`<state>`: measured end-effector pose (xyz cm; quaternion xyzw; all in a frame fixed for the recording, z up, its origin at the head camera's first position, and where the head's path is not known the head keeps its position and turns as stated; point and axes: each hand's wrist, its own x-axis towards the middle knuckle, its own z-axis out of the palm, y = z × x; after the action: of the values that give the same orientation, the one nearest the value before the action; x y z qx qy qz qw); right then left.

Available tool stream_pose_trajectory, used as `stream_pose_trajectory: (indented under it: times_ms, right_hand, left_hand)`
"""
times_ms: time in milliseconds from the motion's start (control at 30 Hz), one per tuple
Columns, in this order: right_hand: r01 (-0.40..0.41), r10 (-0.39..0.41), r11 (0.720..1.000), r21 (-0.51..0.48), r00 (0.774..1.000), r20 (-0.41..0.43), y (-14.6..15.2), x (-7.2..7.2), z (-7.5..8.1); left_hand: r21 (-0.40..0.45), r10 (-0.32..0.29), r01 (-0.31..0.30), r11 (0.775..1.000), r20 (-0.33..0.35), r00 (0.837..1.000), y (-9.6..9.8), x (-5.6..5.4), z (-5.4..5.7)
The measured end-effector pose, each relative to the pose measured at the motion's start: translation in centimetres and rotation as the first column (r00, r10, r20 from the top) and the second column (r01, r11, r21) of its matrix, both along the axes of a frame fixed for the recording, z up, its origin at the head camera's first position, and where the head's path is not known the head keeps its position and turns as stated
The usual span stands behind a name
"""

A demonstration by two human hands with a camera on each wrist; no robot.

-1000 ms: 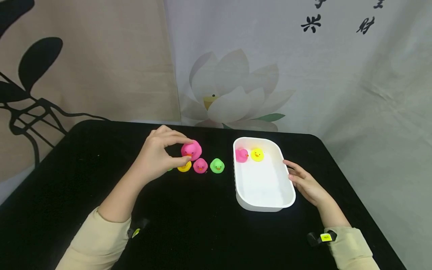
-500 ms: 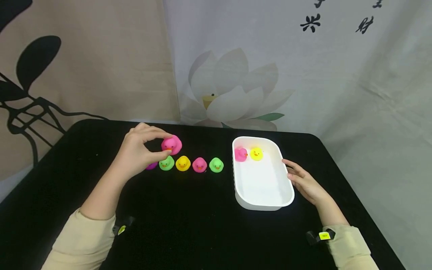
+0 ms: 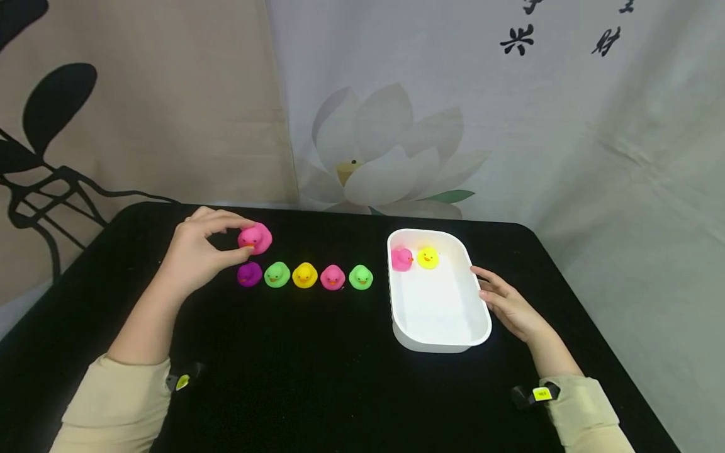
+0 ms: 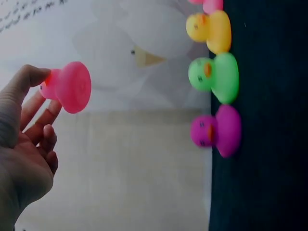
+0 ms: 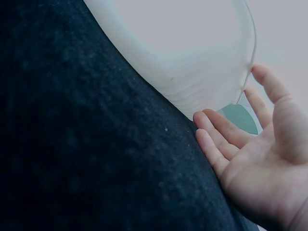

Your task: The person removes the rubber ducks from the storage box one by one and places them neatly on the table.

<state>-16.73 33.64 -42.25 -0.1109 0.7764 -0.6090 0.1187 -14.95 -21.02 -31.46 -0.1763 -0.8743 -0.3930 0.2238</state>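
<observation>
My left hand [image 3: 198,251] pinches a pink rubber duck [image 3: 258,238] between thumb and fingers, up in the air. In the left wrist view that duck [image 4: 74,87] shows its flat underside, well apart from the row on the table. Just below it in the head view sits a purple duck [image 3: 249,274], the left end of the row. To its right follow a green duck [image 3: 277,275], a yellow duck [image 3: 304,275], a pink duck [image 3: 332,277] and another green duck [image 3: 360,277]. Relaxed fingers of my right hand [image 3: 512,308] touch the right side of a white plastic bin [image 3: 442,314].
Inside the bin, near its far left corner, sit a pink duck [image 3: 403,259] and a yellow duck [image 3: 428,257]. The black tabletop [image 3: 317,377] runs back to a printed cloth backdrop [image 3: 226,113] hanging behind the table.
My left hand has carried the pink duck leftward along the row, uncovering the green and purple ducks at its left end. The right hand stays at the bin.
</observation>
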Motion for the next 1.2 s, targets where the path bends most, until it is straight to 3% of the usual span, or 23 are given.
stream_pose_trajectory:
  times_ms: [300,767,1200]
  right_hand:
    - [-0.007,0.007,1.0,-0.015,1.0,-0.001,0.1,-0.1,-0.1]
    - [0.004,-0.004,1.0,0.002,1.0,-0.003,0.0,0.0,-0.2]
    - [0.0,0.0,1.0,0.008,1.0,-0.005,0.0,0.0,-0.1]
  left_hand:
    - [0.055,0.054,-0.061,0.997,0.109,0.993,-3.0,-0.8,-1.0]
    - [0.017,0.056,-0.062,0.998,0.238,0.97,-5.5,-1.6,-3.1]
    - [-0.025,0.076,-0.072,0.997,0.399,0.914,-7.8,-2.2,-5.0]
